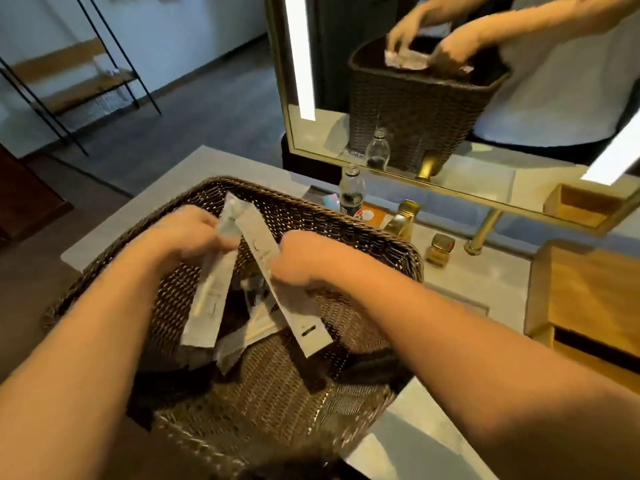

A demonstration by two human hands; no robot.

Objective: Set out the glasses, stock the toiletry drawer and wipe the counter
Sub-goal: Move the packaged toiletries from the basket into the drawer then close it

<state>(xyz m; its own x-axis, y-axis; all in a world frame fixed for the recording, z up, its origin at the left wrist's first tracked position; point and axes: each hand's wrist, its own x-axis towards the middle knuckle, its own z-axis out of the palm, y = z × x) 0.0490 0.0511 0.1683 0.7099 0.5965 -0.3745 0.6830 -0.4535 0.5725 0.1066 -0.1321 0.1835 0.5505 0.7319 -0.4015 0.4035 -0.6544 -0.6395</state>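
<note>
Your left hand [188, 233] is closed around one long white sachet [211, 289], and your right hand [298, 259] grips another white sachet [301, 318]. Both sachets hang over the inside of the dark woven basket [346, 223], where more packets [242, 341] lie. The basket stands on the grey tabletop [485, 278], near a plastic bottle [351, 194] and the gold tap [481, 233]

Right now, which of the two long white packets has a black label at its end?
The packet in the right hand, long packet: a black label marks its near end. The left hand's packet shows none.
</note>
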